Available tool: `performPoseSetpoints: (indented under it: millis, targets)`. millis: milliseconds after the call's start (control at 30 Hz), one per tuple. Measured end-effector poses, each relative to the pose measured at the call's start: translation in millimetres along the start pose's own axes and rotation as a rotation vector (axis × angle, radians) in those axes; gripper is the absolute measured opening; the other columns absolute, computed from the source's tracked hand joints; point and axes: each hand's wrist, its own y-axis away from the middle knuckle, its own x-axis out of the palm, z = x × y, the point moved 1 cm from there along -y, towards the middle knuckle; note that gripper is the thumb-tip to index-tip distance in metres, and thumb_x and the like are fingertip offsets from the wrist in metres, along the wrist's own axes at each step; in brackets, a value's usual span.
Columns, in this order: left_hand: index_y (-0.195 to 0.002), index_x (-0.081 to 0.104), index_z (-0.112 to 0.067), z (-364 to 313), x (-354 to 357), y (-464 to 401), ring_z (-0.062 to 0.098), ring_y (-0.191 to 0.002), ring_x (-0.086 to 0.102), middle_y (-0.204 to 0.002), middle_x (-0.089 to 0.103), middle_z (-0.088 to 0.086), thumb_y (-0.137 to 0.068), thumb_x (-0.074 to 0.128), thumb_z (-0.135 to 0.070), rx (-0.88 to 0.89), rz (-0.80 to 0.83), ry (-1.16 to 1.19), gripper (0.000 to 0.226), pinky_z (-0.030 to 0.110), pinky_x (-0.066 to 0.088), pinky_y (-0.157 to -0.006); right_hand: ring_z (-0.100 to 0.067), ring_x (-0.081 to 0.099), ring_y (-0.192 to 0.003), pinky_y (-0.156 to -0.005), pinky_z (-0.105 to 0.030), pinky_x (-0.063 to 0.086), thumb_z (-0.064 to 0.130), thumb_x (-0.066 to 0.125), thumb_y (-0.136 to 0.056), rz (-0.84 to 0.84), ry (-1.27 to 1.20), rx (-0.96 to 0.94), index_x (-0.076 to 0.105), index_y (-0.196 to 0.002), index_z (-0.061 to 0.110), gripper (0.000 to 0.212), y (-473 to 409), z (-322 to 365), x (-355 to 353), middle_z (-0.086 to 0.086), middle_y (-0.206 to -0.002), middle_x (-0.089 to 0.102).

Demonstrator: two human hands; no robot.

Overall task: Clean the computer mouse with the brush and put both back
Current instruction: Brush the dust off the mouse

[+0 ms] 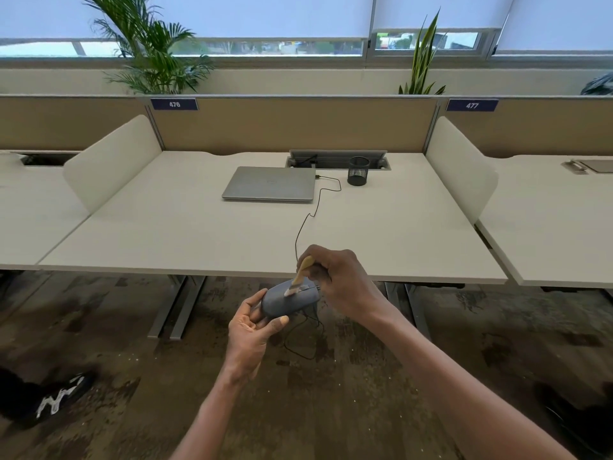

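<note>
- We see the grey computer mouse (288, 302) held off the tabletop (199, 234), just past its near edge, gripped in the left hand (250, 330).
- Right hand (338, 283) pinches the brush (300, 277); bristles touch the mouse top.
- Mouse cable (318, 200) runs to the closed laptop (270, 183) near the far edge, beside a mesh pen cup (358, 171).

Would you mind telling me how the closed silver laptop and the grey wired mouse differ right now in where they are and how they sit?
The closed silver laptop lies flat on the white desk; the grey wired mouse is held off it, in front of its near edge, in the left hand. Nothing touches the laptop, while the right hand holds a small tan-handled brush against the mouse. A thin black cable runs between them.
</note>
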Motion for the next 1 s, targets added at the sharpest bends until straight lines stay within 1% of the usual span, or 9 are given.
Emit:
performPoseSetpoints:
  millis: [100,233,367,500,600,733,800,900,1000]
  targets:
    - [-0.132,0.057,-0.021,0.8,1.4,0.4,0.023,-0.115,0.07,-0.124,0.073,0.008,-0.065,0.084,-0.001,-0.002,0.003,-0.004,0.074,0.029,0.06,-0.088,0.001,0.055,-0.063,-0.055,-0.011,0.037,-0.001,0.06,-0.093,0.012,0.025,-0.009,0.062,-0.092,0.018,0.019,-0.9,3.9,1.7,0.01,-0.072,0.06]
    - [-0.133,0.057,-0.021,1.4,2.3,1.7,0.023,-0.115,0.07,-0.127,0.071,0.01,-0.066,0.085,-0.002,-0.007,0.017,-0.014,0.074,0.029,0.06,-0.087,-0.008,0.058,-0.064,-0.055,-0.017,0.043,-0.001,0.059,-0.094,0.023,0.027,-0.054,0.062,-0.092,0.016,0.017,-3.9,12.3,2.7,0.003,-0.075,0.065]
    - [-0.135,0.057,-0.019,-1.1,3.8,1.9,0.023,-0.117,0.069,-0.127,0.071,0.008,-0.067,0.086,-0.004,0.005,0.034,-0.026,0.076,0.03,0.06,-0.088,-0.009,0.061,-0.068,-0.058,-0.014,0.045,0.0,0.063,-0.093,0.077,0.052,-0.114,0.065,-0.097,0.013,0.013,-6.1,25.9,7.4,-0.001,-0.082,0.07]
    - [-0.133,0.058,-0.021,-2.3,2.2,4.4,0.024,-0.115,0.071,-0.125,0.072,0.008,-0.066,0.087,-0.005,0.008,0.018,-0.04,0.075,0.031,0.06,-0.088,-0.014,0.065,-0.069,-0.058,-0.03,0.055,0.0,0.06,-0.091,0.185,0.112,-0.144,0.063,-0.094,0.014,0.015,5.3,31.2,10.4,-0.003,-0.082,0.07]
    - [-0.133,0.057,-0.021,-1.0,1.1,7.1,0.022,-0.113,0.071,-0.126,0.07,0.008,-0.065,0.087,-0.007,0.021,-0.006,-0.057,0.076,0.03,0.06,-0.088,-0.016,0.062,-0.063,-0.054,-0.034,0.053,-0.001,0.06,-0.091,0.189,0.15,-0.148,0.061,-0.089,0.011,0.012,4.3,33.1,4.6,-0.004,-0.075,0.067]
    - [-0.133,0.057,-0.022,-2.9,1.9,5.4,0.021,-0.114,0.071,-0.125,0.071,0.007,-0.065,0.086,-0.006,0.025,-0.009,-0.044,0.075,0.032,0.061,-0.088,-0.018,0.067,-0.07,-0.059,-0.027,0.055,0.001,0.063,-0.09,0.142,0.112,-0.199,0.066,-0.094,0.009,0.01,-6.4,43.4,1.8,-0.006,-0.081,0.072]
    - [-0.135,0.057,-0.02,-4.3,3.1,3.8,0.02,-0.114,0.071,-0.124,0.073,0.006,-0.065,0.086,-0.006,0.025,-0.01,-0.044,0.077,0.032,0.06,-0.09,-0.019,0.07,-0.075,-0.064,-0.025,0.058,0.0,0.062,-0.091,0.158,0.11,-0.229,0.069,-0.098,0.007,0.012,-11.0,47.5,6.2,-0.008,-0.086,0.074]
    - [-0.136,0.056,-0.014,-5.6,4.3,1.3,0.021,-0.114,0.071,-0.122,0.074,0.007,-0.068,0.085,-0.007,0.034,-0.006,-0.061,0.074,0.033,0.059,-0.092,-0.014,0.069,-0.075,-0.065,-0.02,0.057,0.003,0.065,-0.092,0.263,0.118,-0.269,0.072,-0.099,0.006,0.01,-11.0,50.2,12.0,-0.008,-0.09,0.075]
    - [-0.136,0.055,-0.012,-5.3,1.5,-1.4,0.026,-0.114,0.071,-0.122,0.073,0.011,-0.069,0.085,-0.005,0.035,-0.016,-0.061,0.073,0.04,0.058,-0.095,-0.005,0.068,-0.081,-0.069,-0.005,0.048,-0.002,0.061,-0.09,0.356,0.093,-0.285,0.072,-0.102,0.012,0.021,-0.9,49.0,10.2,-0.002,-0.099,0.076]
